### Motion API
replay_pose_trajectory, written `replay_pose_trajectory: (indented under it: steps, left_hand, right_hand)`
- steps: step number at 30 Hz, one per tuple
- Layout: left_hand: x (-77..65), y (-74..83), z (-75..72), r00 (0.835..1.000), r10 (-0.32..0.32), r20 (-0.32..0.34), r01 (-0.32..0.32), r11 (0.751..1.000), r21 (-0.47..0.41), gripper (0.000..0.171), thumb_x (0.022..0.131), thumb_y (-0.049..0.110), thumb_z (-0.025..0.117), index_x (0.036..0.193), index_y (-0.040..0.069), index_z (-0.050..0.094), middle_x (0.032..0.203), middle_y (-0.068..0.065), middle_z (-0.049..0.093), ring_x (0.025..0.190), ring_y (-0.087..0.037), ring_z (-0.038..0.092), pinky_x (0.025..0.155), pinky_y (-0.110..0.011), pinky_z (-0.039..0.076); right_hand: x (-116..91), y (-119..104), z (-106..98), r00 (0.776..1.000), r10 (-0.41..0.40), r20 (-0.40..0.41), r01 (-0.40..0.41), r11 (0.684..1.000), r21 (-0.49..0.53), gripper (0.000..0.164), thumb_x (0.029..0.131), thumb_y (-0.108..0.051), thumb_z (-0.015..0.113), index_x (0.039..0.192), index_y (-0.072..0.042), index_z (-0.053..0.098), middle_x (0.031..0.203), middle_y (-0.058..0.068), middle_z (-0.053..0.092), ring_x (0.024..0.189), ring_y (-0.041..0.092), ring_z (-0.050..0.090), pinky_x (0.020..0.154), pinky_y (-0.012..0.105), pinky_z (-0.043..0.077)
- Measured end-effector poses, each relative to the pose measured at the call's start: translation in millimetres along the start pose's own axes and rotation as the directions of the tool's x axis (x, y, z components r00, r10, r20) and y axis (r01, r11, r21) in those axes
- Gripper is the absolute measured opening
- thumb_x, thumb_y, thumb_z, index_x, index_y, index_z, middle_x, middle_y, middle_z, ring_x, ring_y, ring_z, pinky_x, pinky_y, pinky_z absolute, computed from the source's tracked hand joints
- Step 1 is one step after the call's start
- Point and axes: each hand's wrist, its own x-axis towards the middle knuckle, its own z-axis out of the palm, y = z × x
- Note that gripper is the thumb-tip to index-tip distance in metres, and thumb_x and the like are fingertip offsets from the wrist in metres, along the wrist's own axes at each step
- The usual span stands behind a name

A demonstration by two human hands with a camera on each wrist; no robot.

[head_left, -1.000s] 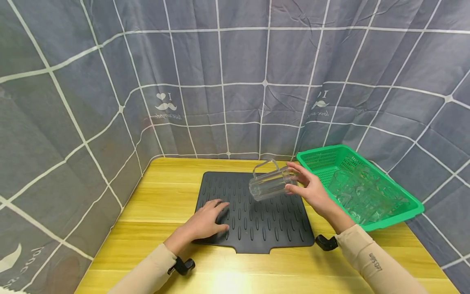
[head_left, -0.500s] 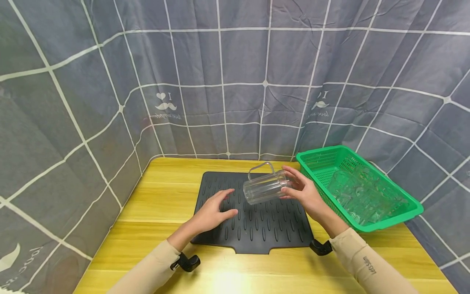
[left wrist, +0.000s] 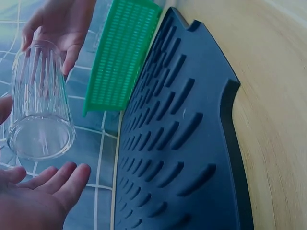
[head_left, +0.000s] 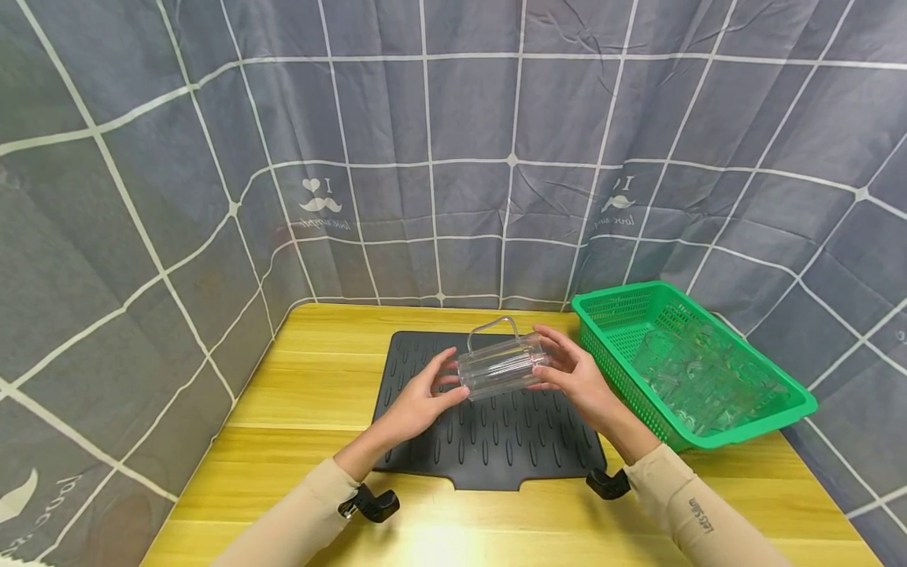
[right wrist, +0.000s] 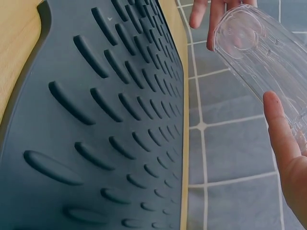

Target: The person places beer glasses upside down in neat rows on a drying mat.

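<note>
A clear fluted glass mug (head_left: 496, 368) is held tilted on its side above a black ribbed mat (head_left: 489, 461), its handle pointing up and away. My right hand (head_left: 584, 386) grips the mug around its mouth end, thumb on the near side. At the base end, my left hand (head_left: 414, 405) is spread, with thumb and fingertips right at the glass. In the left wrist view, its relaxed fingers lie under and beside the base of the mug (left wrist: 41, 105). The right wrist view has the right thumb along the wall of the mug (right wrist: 273, 57).
A green perforated basket (head_left: 768, 424) stands to the right, holding several clear glass mugs (head_left: 697, 382). Both basket and mat sit on a yellow wooden table (head_left: 312, 394). Grey checked curtain (head_left: 468, 197) hangs behind and at both sides.
The right hand has carried the mug left and slightly toward me. My left hand has moved up and right from over the mat to the mug's base.
</note>
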Motion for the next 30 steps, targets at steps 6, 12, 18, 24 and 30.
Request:
replay_pose_trajectory:
  steps: [6, 12, 18, 24, 30]
  left_hand:
    - [2.3, 3.0, 2.2, 1.0, 0.001, -0.011, -0.002, 0.997, -0.081, 0.075, 0.099, 0.027, 0.066, 0.161, 0.021, 0.023, 0.158, -0.014, 0.037, 0.139, -0.029, 0.048, 0.109, -0.048, 0.046]
    - [4.3, 5.6, 5.4, 1.0, 0.0, -0.018, -0.003, 0.991, -0.131, 0.073, 0.099, 0.025, 0.066, 0.159, 0.018, 0.026, 0.155, -0.013, 0.042, 0.134, -0.029, 0.053, 0.106, -0.046, 0.049]
    - [5.8, 4.0, 7.3, 1.0, -0.005, -0.026, -0.001, 0.981, -0.195, 0.07, 0.098, 0.02, 0.067, 0.158, 0.014, 0.03, 0.149, -0.015, 0.048, 0.127, -0.027, 0.058, 0.101, -0.039, 0.052]
    - [4.4, 5.0, 6.0, 0.994, -0.014, -0.106, -0.008, 0.979, -0.204, 0.065, 0.096, 0.017, 0.071, 0.153, 0.015, 0.041, 0.14, -0.016, 0.054, 0.121, -0.028, 0.061, 0.098, -0.038, 0.052]
    - [4.4, 11.5, 2.5, 0.987, -0.002, -0.164, -0.03, 0.98, -0.195, 0.061, 0.094, 0.016, 0.073, 0.149, 0.018, 0.047, 0.133, -0.015, 0.056, 0.115, -0.026, 0.063, 0.098, -0.04, 0.054]
  right_hand:
    - [0, -1, 4, 1.0, -0.002, -0.005, 0.002, 1.0, 0.019, 0.071, 0.096, -0.005, 0.067, 0.158, -0.011, 0.032, 0.153, 0.023, 0.04, 0.113, 0.014, 0.065, 0.084, 0.042, 0.06]
    - [0, 1, 6, 1.0, 0.009, -0.004, -0.009, 0.998, 0.061, 0.071, 0.096, -0.004, 0.065, 0.158, -0.011, 0.032, 0.154, 0.023, 0.037, 0.111, 0.014, 0.065, 0.085, 0.045, 0.06]
    - [1, 3, 6, 1.0, 0.021, 0.016, -0.022, 0.999, 0.041, 0.069, 0.097, -0.004, 0.064, 0.157, -0.014, 0.033, 0.155, 0.022, 0.036, 0.114, 0.015, 0.064, 0.086, 0.045, 0.06]
    - [3, 2, 4, 0.998, 0.032, 0.047, -0.031, 0.999, -0.019, 0.07, 0.098, -0.009, 0.064, 0.158, -0.01, 0.028, 0.154, 0.022, 0.038, 0.119, 0.023, 0.062, 0.089, 0.042, 0.059]
    - [3, 0, 4, 0.997, 0.043, 0.062, -0.04, 0.998, -0.058, 0.068, 0.099, -0.012, 0.065, 0.158, -0.017, 0.031, 0.154, 0.023, 0.038, 0.126, 0.029, 0.058, 0.091, 0.041, 0.058]
